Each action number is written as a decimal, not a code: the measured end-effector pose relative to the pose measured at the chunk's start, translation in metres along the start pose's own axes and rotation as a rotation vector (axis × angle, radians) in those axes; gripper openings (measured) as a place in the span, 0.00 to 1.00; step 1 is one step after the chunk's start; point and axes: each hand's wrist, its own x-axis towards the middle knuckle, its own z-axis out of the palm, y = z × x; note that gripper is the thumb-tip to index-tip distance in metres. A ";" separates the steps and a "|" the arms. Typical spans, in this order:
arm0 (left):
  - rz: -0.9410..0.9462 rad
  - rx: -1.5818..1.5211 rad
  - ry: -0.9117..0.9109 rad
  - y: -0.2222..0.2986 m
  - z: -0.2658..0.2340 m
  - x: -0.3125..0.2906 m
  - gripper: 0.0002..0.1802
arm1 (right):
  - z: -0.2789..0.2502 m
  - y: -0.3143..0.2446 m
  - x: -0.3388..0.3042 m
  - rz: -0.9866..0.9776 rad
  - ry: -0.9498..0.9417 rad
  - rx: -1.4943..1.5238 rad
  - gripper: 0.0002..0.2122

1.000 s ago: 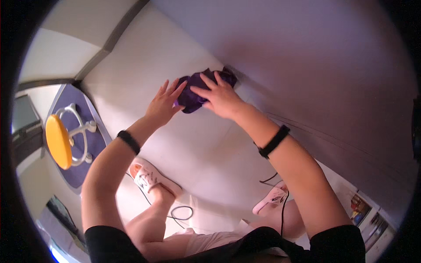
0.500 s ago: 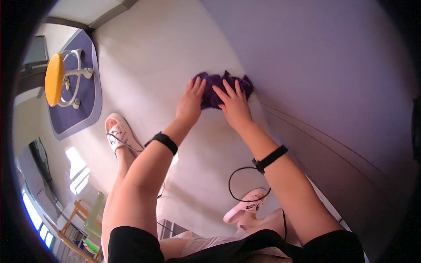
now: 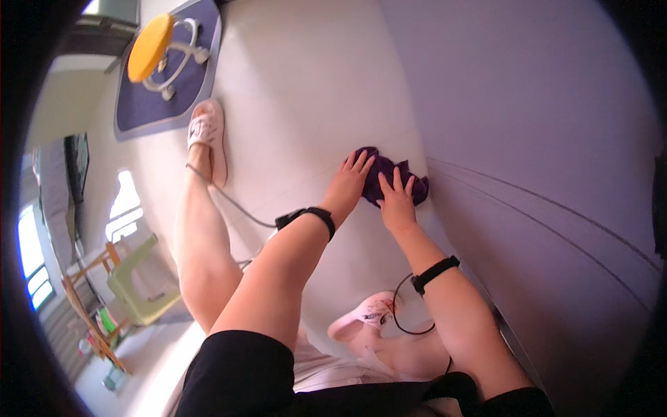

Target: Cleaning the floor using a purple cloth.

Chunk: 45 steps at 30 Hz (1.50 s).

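A dark purple cloth (image 3: pixel 379 167) lies bunched on the pale floor, close against the edge of a purple-grey panel. My left hand (image 3: pixel 351 182) rests flat on the cloth's left part, its fingers stretched out. On its right part lies my right hand (image 3: pixel 398 203), with fingers spread and pointing away from me. Both palms face down, and neither hand's fingers wrap round the cloth. A black band (image 3: pixel 319 219) circles my left wrist and another black band (image 3: pixel 435 273) my right.
The purple-grey panel (image 3: pixel 514 104) fills the right side. At the upper left, a yellow stool (image 3: pixel 151 47) with casters stands on a dark blue mat (image 3: pixel 139 104). A green-seated wooden chair (image 3: pixel 135 285) is at lower left. Black cables (image 3: pixel 240 205) hang near my pink slippers (image 3: pixel 217 156).
My hands have drawn the purple cloth across the floor toward me, along the panel's edge. The view has shifted, so the stool and mat sit higher in the picture.
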 end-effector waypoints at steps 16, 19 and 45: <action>-0.290 -0.080 -0.123 0.024 -0.016 0.015 0.41 | 0.013 0.010 0.009 -0.109 0.102 -0.030 0.30; -0.300 -0.016 -0.089 0.012 0.004 0.015 0.43 | 0.019 0.006 0.012 -0.144 0.125 -0.049 0.33; 0.113 0.174 0.145 -0.016 0.019 -0.002 0.34 | 0.005 0.003 -0.003 -0.050 0.081 0.056 0.34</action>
